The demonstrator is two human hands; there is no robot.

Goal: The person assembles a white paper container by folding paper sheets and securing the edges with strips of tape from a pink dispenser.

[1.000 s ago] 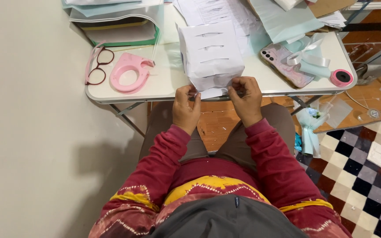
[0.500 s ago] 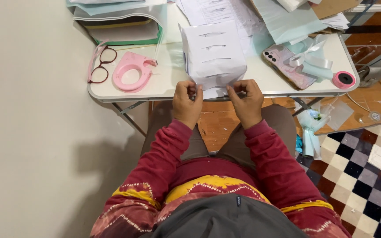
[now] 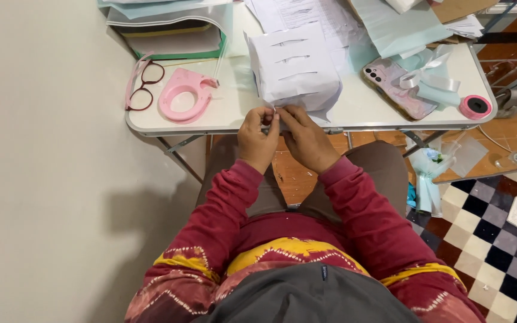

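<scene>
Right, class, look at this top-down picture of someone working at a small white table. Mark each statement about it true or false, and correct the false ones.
1. Both hands, the left hand and the right hand, meet at the near edge of the white paper-wrapped parcel. True.
2. The pink tape dispenser lies to the right of the parcel. False: it lies to its left, beside the glasses.
3. A phone lies on the table right of the parcel. True.
4. The glasses are on the floor. False: they rest on the table near its left edge.
5. The parcel's top is plain and uncut. False: it shows three slits.
</scene>
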